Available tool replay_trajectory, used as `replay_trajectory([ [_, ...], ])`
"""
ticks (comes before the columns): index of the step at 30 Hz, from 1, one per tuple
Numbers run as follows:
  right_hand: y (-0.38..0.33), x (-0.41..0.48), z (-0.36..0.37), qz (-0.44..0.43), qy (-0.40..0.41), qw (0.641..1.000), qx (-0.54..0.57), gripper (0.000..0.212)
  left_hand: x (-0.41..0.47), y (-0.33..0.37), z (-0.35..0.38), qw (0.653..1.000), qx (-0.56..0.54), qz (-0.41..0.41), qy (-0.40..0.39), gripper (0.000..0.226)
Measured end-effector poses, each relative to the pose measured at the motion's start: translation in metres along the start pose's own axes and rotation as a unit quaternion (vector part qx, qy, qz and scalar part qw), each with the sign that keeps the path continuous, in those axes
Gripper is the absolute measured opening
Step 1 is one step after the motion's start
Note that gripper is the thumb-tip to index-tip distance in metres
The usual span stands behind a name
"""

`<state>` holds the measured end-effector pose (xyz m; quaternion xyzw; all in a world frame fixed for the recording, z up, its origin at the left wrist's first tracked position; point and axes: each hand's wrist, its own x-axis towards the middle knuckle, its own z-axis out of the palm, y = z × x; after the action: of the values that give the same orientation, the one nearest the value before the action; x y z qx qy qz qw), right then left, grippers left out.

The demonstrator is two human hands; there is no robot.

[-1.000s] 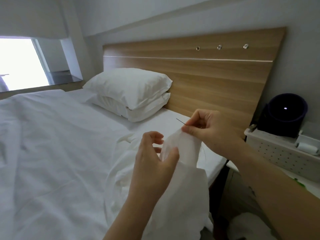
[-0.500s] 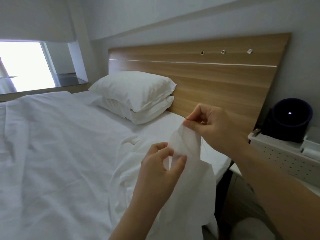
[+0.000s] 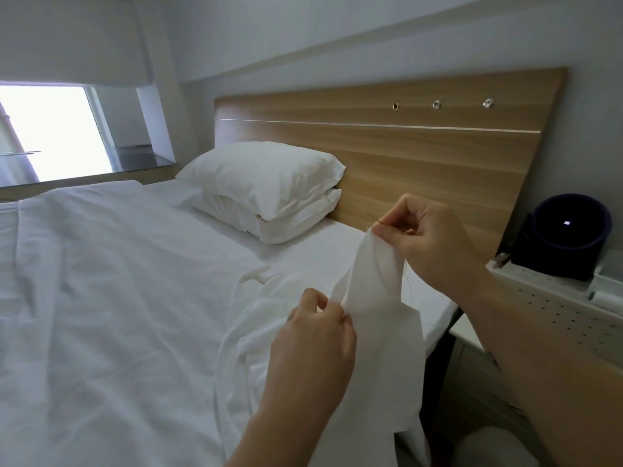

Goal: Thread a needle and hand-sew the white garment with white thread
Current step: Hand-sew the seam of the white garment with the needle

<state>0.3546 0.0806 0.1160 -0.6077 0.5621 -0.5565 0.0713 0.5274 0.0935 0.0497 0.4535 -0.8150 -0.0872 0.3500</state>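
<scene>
In front of the headboard (image 3: 404, 146), the right hand (image 3: 435, 244) pinches the needle (image 3: 373, 217) at the raised top edge of the white garment (image 3: 371, 288). The left hand (image 3: 317, 335) pinches the cloth lower down. Keeping that span taut should let the needle pull through cleanly.

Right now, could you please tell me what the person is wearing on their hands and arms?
Nothing visible: the left hand and right hand are bare, without gloves, rings or a watch, and no sleeve shows on either arm.

white garment (image 3: 372, 293) hanging taut; dark needle (image 3: 373, 217) at top edge
</scene>
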Motion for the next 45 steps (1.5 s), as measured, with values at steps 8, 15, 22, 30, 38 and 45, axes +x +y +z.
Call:
replay_trajectory([
  [8, -0.001, -0.001, 0.004, -0.014, 0.002, 1.000, -0.019, 0.011, 0.009, 0.007, 0.010, 0.997, 0.016, 0.045, 0.058, 0.013],
  [15, -0.001, -0.001, 0.001, -0.010, 0.005, 1.000, -0.021, 0.011, 0.016, 0.003, 0.008, 0.993, 0.023, 0.053, 0.105, 0.027],
  [22, 0.001, -0.001, 0.000, -0.011, 0.014, 0.999, -0.034, 0.010, 0.016, -0.006, -0.004, 0.999, 0.020, 0.023, 0.038, 0.034],
  [30, 0.005, -0.004, 0.014, -0.056, 0.051, 0.994, -0.078, 0.012, 0.009, -0.014, 0.008, 0.994, -0.084, -0.066, -0.015, 0.026],
  [38, 0.009, 0.005, 0.024, -0.098, 0.114, 0.983, -0.104, 0.013, 0.040, -0.020, 0.000, 0.964, -0.155, -0.150, 0.154, 0.026],
  [45, -0.033, 0.038, 0.015, -0.183, 0.206, 0.958, -0.084, 0.010, 0.122, -0.001, -0.062, 0.916, -0.160, -0.023, 0.367, 0.014],
])
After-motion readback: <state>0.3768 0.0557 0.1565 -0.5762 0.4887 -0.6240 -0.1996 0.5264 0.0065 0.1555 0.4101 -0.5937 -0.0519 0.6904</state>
